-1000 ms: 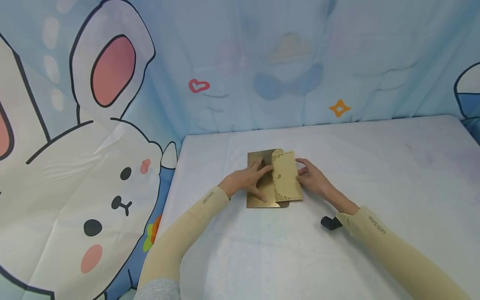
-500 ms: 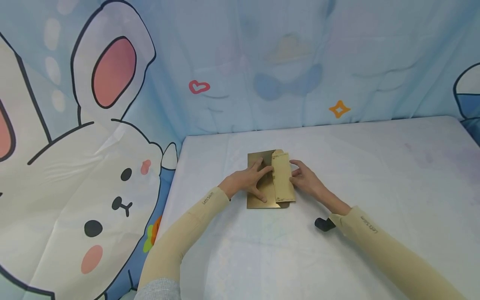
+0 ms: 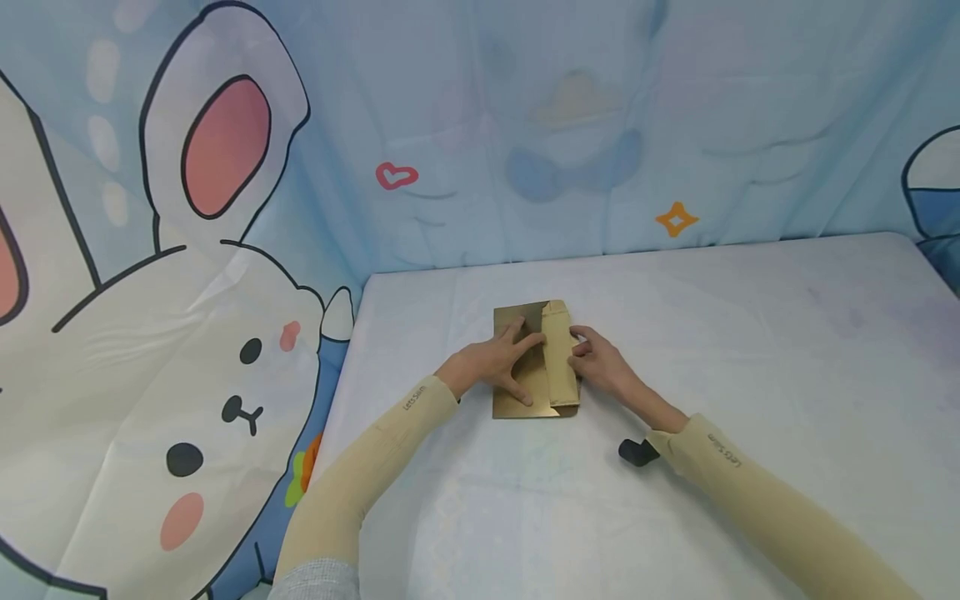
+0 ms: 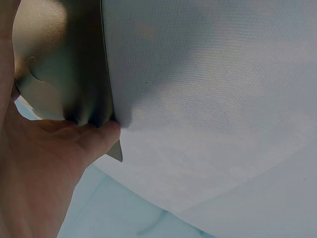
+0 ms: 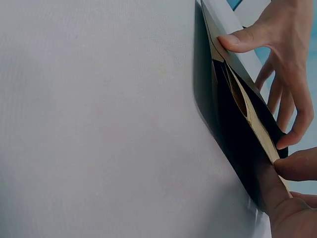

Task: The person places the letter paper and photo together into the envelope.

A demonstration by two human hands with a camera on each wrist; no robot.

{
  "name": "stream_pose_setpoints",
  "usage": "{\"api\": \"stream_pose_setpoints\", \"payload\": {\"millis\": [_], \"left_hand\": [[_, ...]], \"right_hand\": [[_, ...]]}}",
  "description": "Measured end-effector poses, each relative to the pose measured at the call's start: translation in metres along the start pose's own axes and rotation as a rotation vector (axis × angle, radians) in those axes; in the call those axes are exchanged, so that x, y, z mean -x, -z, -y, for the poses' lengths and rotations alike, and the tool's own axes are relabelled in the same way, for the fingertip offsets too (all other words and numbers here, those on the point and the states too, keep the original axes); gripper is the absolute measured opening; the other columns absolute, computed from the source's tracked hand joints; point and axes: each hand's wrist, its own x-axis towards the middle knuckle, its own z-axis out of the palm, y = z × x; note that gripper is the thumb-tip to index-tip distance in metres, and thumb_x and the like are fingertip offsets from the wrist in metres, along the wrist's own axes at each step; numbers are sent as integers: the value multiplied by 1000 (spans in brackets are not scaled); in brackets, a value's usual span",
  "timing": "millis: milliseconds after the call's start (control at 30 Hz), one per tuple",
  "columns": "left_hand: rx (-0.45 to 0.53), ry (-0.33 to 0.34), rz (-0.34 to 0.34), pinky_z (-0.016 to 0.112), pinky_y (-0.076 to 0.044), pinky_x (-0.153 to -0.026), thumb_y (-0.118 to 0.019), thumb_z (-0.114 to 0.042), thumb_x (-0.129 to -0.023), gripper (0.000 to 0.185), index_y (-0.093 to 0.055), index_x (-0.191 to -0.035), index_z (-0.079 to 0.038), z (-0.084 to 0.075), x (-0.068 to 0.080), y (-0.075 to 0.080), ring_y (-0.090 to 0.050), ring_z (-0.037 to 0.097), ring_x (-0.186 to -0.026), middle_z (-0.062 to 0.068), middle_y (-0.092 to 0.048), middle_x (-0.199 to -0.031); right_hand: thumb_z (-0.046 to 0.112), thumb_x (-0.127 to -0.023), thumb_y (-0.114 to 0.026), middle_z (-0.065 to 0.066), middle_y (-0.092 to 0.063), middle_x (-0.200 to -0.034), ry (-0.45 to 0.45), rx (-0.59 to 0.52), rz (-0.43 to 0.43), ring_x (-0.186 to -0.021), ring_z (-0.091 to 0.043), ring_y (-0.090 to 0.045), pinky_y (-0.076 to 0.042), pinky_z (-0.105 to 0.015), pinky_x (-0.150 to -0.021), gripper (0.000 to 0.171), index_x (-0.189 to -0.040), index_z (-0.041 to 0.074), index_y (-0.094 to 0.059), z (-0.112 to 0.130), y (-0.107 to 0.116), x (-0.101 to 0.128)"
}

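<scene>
A gold envelope [image 3: 512,407] lies on the table, its opening to the right. Part of a pale yellow card or folded paper [image 3: 558,358] sticks out of that opening. My left hand [image 3: 491,360] rests on the envelope with fingers spread, pressing it down. In the left wrist view, its thumb lies at the envelope's edge [image 4: 106,64]. My right hand [image 3: 606,367] pinches the paper's right edge between thumb and fingers. From the right wrist view, the cream paper [image 5: 258,131] sits between the envelope's layers, over a dark, shadowed flap [image 5: 230,109].
A white cloth covers the table [image 3: 712,333]. A light blue curtain [image 3: 480,100] hangs along its far edge, and a printed rabbit cloth [image 3: 225,350] stands at the left. A black piece [image 3: 637,452] shows by my right sleeve.
My right hand has moved left, sliding the paper further into the envelope, so a narrower strip shows. The left hand has stayed in place on the envelope.
</scene>
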Motion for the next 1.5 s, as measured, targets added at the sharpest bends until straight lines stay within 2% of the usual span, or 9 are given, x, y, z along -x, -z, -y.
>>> {"api": "stream_pose_setpoints", "payload": {"millis": [367,700,900,1333,1500], "left_hand": [[-3,-8,-8,45,-54,-92,-73,-75,-72,119,-5,-162,-37,1,1,-2,-20,32,-155,15,5,-170],[-15,-7,-22,42,-56,-82,-71,-78,-70,120,-4,-161,-39,3,-2,-5,-25,32,-154,14,6,-170],[-21,-3,-24,44,-56,-85,-71,-78,-70,120,-4,-161,-39,2,-2,-3,-24,31,-154,14,5,-170],[-26,-8,-31,46,-56,-90,-72,-77,-71,120,-4,-162,-38,1,0,-3,-20,32,-155,15,3,-170],[-25,-16,-36,45,-55,-90,-71,-78,-71,120,-4,-162,-38,2,-1,-4,-18,32,-156,15,4,-170]], "right_hand": [[6,-99,-54,-30,-62,-122,4,-15,1,-109,-37,-63,-51,-39,-85,60,-153,-6,-31,6,-8,1],[7,-100,-52,-30,-63,-124,16,-8,28,-112,-38,-63,-52,-45,-91,60,-153,-8,-30,10,-11,0],[6,-102,-49,-32,-63,-126,36,-16,48,-114,-40,-64,-53,-46,-93,55,-152,-9,-32,13,-10,1],[3,-102,-48,-25,-66,-112,46,20,65,-94,-28,-70,-57,-32,-76,51,-150,-9,-36,12,-15,-7],[2,-102,-48,-25,-67,-109,59,30,85,-87,-24,-71,-58,-32,-74,51,-149,-11,-36,15,-17,-8]]}}
